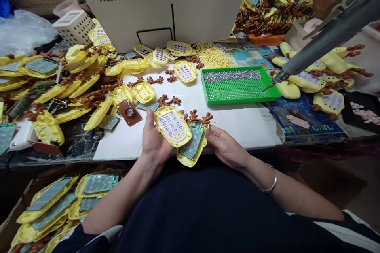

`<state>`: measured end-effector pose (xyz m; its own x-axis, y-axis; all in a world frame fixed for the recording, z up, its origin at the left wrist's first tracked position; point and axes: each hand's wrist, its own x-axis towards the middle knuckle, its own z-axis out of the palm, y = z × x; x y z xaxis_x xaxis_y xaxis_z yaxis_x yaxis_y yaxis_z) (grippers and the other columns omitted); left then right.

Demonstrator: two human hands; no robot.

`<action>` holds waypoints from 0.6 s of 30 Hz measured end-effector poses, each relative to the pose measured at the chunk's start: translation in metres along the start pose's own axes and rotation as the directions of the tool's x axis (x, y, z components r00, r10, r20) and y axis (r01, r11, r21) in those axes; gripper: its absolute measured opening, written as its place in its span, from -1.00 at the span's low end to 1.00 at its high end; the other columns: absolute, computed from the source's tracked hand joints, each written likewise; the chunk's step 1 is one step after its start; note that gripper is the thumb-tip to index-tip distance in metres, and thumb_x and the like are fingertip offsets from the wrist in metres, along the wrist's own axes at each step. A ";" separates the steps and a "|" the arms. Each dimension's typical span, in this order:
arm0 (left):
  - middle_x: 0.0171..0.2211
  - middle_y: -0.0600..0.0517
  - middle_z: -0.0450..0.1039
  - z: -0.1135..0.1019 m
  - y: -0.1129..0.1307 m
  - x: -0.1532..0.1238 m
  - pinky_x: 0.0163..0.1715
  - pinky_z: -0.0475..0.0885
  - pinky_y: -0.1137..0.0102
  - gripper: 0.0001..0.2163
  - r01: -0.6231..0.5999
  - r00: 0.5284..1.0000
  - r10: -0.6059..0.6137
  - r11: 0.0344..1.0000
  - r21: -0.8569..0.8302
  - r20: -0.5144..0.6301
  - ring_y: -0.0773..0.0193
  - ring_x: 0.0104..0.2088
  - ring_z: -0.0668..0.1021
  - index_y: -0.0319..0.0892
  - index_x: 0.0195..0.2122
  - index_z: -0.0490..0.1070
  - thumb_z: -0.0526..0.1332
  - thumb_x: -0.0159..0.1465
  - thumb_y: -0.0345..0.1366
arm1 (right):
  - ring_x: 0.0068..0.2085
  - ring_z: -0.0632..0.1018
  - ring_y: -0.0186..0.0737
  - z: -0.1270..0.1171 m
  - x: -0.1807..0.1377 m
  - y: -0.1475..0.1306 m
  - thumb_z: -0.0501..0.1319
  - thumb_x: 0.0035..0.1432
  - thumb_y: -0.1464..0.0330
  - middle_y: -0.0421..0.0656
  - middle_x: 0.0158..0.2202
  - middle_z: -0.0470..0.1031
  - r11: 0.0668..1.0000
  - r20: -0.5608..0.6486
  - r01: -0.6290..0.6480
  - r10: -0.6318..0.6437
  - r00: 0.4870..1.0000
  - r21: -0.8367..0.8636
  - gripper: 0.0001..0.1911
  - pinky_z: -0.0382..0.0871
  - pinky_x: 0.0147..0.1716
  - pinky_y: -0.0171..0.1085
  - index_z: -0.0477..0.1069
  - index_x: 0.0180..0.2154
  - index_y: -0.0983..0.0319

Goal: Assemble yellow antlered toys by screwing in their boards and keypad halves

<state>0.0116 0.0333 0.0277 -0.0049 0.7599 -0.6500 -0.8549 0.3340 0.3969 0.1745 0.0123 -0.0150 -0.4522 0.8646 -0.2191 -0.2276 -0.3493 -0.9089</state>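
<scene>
My left hand [154, 138] holds a yellow toy shell half [173, 126], its inner side up, with a white pad of round contacts set in it. In my right hand [224, 144] is another yellow shell half [186, 160] with brown antlers [200, 117] and a green circuit board [192, 141] inside. The two halves overlap in front of my body, the left one partly covering the right one. Just beyond them lie more brown antlers [169, 100] and an open yellow shell [143, 92] on the white work surface [237, 126].
A green tray [240, 97] of small screws stands ahead. A hanging electric screwdriver [297, 63] reaches over it from the right. Yellow shells [80, 71] pile up at left, finished-looking toys [308, 79] at right. A printed carton [160, 8] stands behind. A box of shells [59, 201] sits lower left.
</scene>
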 end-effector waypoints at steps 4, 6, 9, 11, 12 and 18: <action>-0.29 -0.17 0.58 0.002 0.000 -0.001 -0.04 0.48 0.13 -0.43 -0.017 1.000 0.017 0.999 -0.031 0.015 0.01 -0.13 0.61 -0.28 -0.02 0.44 -0.13 0.35 0.09 | -0.03 0.54 -0.21 0.007 -0.006 -0.002 0.31 0.06 0.11 -0.13 0.06 0.47 0.981 0.143 -0.102 0.078 0.987 0.166 -0.36 0.44 -0.02 -0.15 0.24 0.16 -0.02; -0.32 -0.16 0.58 0.002 -0.002 -0.001 -0.06 0.48 0.14 -0.44 -0.008 0.999 0.010 0.999 -0.043 0.044 0.04 -0.18 0.62 -0.28 -0.02 0.44 -0.13 0.36 0.08 | 0.00 0.53 -0.20 0.008 -0.008 -0.001 0.34 0.03 0.14 -0.12 0.11 0.43 0.970 0.206 -0.153 0.113 0.972 0.191 -0.28 0.43 -0.01 -0.13 0.17 0.21 -0.06; -0.33 -0.14 0.57 0.002 -0.003 -0.001 -0.11 0.49 0.15 -0.44 0.016 0.999 -0.014 0.999 -0.052 0.050 0.09 -0.26 0.62 -0.28 0.01 0.42 -0.14 0.36 0.07 | -0.01 0.54 -0.19 0.007 -0.009 0.001 0.37 -0.03 0.07 -0.11 0.12 0.42 0.955 0.210 -0.173 0.123 0.970 0.240 -0.30 0.42 -0.01 -0.15 0.25 0.15 -0.01; -0.33 -0.14 0.57 0.002 -0.003 -0.001 -0.13 0.50 0.16 -0.43 0.011 0.999 -0.009 0.998 -0.056 0.040 0.11 -0.29 0.61 -0.28 0.01 0.42 -0.14 0.36 0.07 | -0.07 0.56 -0.21 0.005 -0.009 0.000 0.35 -0.05 -0.02 -0.11 0.02 0.50 0.940 0.185 -0.176 0.125 0.975 0.291 -0.39 0.42 -0.02 -0.20 0.39 0.01 0.07; -0.34 -0.14 0.57 0.001 -0.002 -0.001 -0.13 0.50 0.17 -0.43 -0.003 0.999 0.005 0.998 -0.060 0.040 0.11 -0.30 0.61 -0.29 0.01 0.42 -0.14 0.36 0.07 | -0.11 0.57 -0.22 0.004 -0.010 -0.001 0.32 -0.05 -0.06 -0.10 -0.04 0.53 0.930 0.182 -0.190 0.137 0.974 0.314 -0.42 0.43 -0.03 -0.22 0.44 -0.05 0.11; -0.38 -0.12 0.55 -0.006 0.005 0.000 -0.05 0.48 0.05 -0.40 -0.113 0.992 0.118 0.986 -0.120 0.033 0.11 -0.31 0.61 -0.30 -0.05 0.45 -0.13 0.33 0.13 | -0.14 0.59 -0.19 -0.002 -0.026 -0.009 0.24 -0.01 -0.13 -0.04 -0.03 0.52 0.877 0.232 -0.336 0.268 0.935 0.344 -0.36 0.49 -0.15 -0.20 0.47 -0.08 0.21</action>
<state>0.0047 0.0320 0.0256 -0.0886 0.8119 -0.5771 -0.9049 0.1766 0.3873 0.1900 -0.0066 -0.0013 -0.6838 0.6312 -0.3661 -0.3441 -0.7213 -0.6010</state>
